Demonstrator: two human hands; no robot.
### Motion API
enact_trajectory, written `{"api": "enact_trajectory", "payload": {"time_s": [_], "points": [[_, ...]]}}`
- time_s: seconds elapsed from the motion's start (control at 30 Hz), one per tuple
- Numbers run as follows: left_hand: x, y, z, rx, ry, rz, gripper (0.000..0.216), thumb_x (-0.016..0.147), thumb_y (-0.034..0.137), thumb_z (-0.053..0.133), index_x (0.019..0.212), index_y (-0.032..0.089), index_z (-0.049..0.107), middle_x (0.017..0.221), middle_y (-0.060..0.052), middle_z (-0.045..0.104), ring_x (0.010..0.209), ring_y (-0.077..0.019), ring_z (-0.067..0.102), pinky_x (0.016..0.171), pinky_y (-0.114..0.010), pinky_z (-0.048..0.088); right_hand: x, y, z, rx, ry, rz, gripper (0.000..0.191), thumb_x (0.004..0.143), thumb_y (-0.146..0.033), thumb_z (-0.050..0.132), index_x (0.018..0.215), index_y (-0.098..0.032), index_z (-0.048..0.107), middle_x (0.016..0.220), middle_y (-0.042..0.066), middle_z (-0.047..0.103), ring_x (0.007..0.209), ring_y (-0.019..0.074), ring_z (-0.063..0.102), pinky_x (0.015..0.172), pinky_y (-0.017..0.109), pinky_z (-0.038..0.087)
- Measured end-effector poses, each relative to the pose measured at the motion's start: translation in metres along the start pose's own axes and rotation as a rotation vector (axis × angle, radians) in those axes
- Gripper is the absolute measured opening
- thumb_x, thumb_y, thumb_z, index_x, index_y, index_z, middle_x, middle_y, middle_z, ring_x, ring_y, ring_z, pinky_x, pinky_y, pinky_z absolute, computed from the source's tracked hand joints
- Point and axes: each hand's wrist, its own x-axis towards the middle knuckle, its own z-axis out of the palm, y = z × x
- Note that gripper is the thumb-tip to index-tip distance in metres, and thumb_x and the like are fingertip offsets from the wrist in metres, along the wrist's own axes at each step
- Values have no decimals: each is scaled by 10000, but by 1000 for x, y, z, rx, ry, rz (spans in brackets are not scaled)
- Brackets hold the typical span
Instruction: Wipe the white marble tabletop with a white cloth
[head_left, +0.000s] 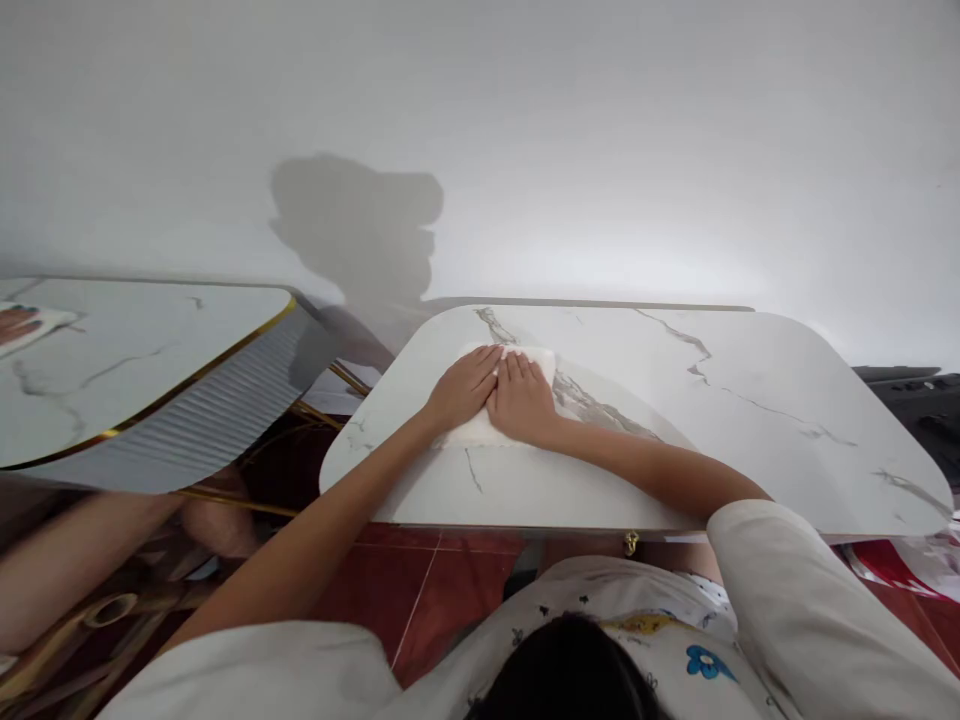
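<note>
Hands: the left hand (463, 390) and the right hand (523, 400) lie flat, palms down, fingers straight and close together; they pinch nothing and rest side by side on one white cloth (480, 430)
White cloth: it lies spread out under both hands, on the left part of the marble-look tabletop (757, 430), in from the edges; two flat hands likely share the push, so the cloth should not bunch up
Arms: the left arm (367, 475) and the right arm (645, 468) come in from the front and meet, it seems so both hands can reach the same spot
Marble-look tabletop: its long back edge is near the white wall (600, 150), perhaps to leave the front side free for the person
Gold-edged table (142, 355): it stands apart on the left, where another person's hand (16, 322) rests on a second white cloth (54, 320)
</note>
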Motion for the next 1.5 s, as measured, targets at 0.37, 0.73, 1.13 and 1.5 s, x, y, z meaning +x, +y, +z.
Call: {"api": "enact_trajectory", "payload": {"time_s": [0.37,0.73,1.13,1.5], "points": [[-92,71,-18,81,32,-238,558,900,294,227,1433,170,337,1454,-97,427,1365,-259,358,1132,-480,297,-69,-28,-26,96,-68,-227,560,901,-253,399,1351,79,425,1424,242,418,1357,314,341,1139,432,235],[-12,121,9,74,44,-258,491,907,275,272,1348,139,442,1401,-109,487,1328,-245,404,1111,-414,313,-68,55,-45,24,-79,-171,540,898,-236,364,1377,6,428,1431,183,438,1347,273,366,1127,418,256],[104,42,21,55,145,-297,277,886,189,337,1053,180,557,1119,-116,628,1098,-268,538,974,-408,412,70,122,-9,-13,-142,-184,513,935,-236,341,1402,-33,397,1454,128,426,1356,216,354,1137,345,228],[179,10,43,137,137,-297,277,898,196,325,973,149,588,1029,-141,652,1029,-268,568,909,-389,415,128,168,-5,34,-122,-120,455,935,-215,361,1355,-82,472,1404,112,494,1290,218,437,1087,333,306]]}}
